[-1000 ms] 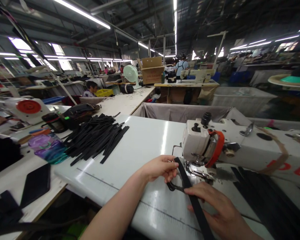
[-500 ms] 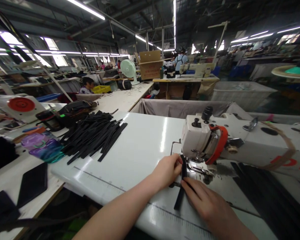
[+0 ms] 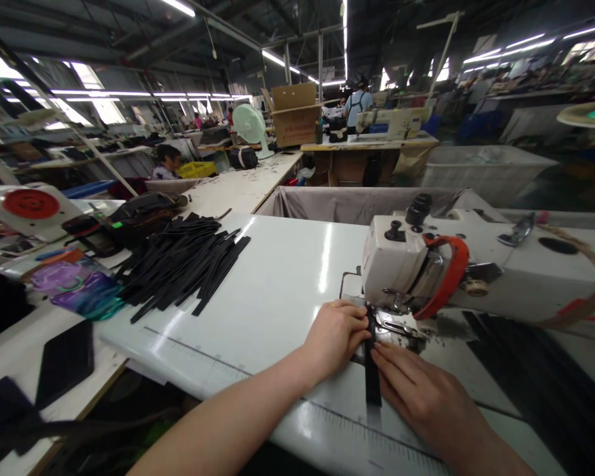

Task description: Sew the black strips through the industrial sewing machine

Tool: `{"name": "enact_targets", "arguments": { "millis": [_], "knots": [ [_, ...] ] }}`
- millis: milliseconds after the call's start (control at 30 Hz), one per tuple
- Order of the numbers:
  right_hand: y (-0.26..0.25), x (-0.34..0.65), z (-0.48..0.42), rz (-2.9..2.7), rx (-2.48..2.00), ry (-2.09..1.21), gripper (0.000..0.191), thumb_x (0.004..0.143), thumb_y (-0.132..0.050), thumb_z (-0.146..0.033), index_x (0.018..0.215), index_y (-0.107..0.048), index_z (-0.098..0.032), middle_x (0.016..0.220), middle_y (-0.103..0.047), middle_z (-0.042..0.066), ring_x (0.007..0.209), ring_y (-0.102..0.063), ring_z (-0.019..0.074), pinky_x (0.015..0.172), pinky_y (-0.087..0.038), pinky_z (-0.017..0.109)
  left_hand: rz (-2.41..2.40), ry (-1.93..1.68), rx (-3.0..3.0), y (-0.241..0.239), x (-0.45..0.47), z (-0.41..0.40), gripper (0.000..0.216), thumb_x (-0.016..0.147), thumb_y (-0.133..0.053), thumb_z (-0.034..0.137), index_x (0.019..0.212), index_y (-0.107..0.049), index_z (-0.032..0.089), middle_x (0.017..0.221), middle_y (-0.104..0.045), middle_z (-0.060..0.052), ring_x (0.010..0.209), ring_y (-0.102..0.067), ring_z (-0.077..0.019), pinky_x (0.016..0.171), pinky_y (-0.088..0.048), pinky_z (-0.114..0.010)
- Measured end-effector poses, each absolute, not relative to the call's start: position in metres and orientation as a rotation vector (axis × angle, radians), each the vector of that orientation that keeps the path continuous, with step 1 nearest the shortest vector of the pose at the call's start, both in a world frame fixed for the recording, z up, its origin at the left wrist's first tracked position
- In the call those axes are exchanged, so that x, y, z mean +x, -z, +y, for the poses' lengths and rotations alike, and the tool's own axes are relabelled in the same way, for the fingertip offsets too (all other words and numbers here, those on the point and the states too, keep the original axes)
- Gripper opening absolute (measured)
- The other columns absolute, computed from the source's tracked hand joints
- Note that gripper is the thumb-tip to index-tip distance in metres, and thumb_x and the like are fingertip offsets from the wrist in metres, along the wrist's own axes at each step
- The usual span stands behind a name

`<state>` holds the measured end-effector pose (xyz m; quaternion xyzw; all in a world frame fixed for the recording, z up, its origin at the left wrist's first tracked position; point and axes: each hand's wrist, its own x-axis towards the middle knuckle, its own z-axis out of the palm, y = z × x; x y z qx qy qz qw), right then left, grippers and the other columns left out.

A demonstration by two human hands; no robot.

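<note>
A narrow black fabric strip (image 3: 372, 380) lies on the white sewing machine bed, its far end at the metal presser area beneath the sewing machine head (image 3: 394, 264). My left hand (image 3: 334, 334) has its fingers curled and closed on the strip's left side, close to the needle area. From the right, my right hand (image 3: 419, 390) holds the strip's edge with fingers pressed together, a little nearer to me. The strip's near end hangs straight toward the printed ruler (image 3: 337, 416). What the needle touches is hidden.
A heap of black strips (image 3: 183, 264) lies on the table to the left. More long black strips (image 3: 535, 370) rest right, under the machine arm. A purple-teal pouch (image 3: 79, 287) and a dark flat piece (image 3: 65, 363) lie far left. A cloth-lined bin (image 3: 322, 203) stands behind the table.
The strip's near end has swung right, so it now lies straighter toward me. My left fingers have shifted down onto the strip, and my right hand has moved slightly right. The view has shifted slightly.
</note>
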<state>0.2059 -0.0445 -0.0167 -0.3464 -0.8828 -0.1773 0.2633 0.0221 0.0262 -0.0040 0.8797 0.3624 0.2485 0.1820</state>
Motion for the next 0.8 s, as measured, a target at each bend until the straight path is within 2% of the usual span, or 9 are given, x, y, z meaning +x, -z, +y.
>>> {"name": "enact_targets", "arguments": {
  "millis": [167, 467, 800],
  "knots": [
    [0.016, 0.206, -0.044, -2.388, -0.942, 0.453, 0.029, 0.097, -0.041, -0.014, 0.102, -0.069, -0.009, 0.102, -0.072, 0.009, 0.096, -0.067, 0.0200, 0.084, -0.056, 0.032, 0.963, -0.699, 2.494, 0.006, 0.021, 0.027, 0.014, 0.091, -0.061, 0.020, 0.080, -0.068, 0.017, 0.097, -0.072, -0.004, 0.099, -0.063, -0.0187, 0.097, -0.048, -0.030],
    [0.011, 0.204, -0.042, -2.354, -0.966, 0.464, 0.034, 0.099, -0.037, -0.016, 0.098, -0.070, -0.011, 0.098, -0.073, 0.007, 0.092, -0.068, 0.0180, 0.080, -0.056, 0.029, 1.116, -0.655, 2.487, 0.008, 0.027, 0.019, 0.012, 0.091, -0.056, 0.017, 0.087, -0.068, 0.017, 0.111, -0.070, -0.003, 0.110, -0.059, -0.0217, 0.102, -0.047, -0.037],
    [0.009, 0.204, -0.041, -2.326, -1.002, 0.427, 0.032, 0.097, -0.037, -0.015, 0.099, -0.069, -0.011, 0.095, -0.072, 0.008, 0.090, -0.067, 0.0185, 0.079, -0.055, 0.030, 1.151, -0.693, 2.458, 0.006, 0.030, 0.017, 0.014, 0.091, -0.056, 0.015, 0.088, -0.069, 0.017, 0.110, -0.070, -0.004, 0.108, -0.059, -0.0244, 0.097, -0.049, -0.041]
  ]
}}
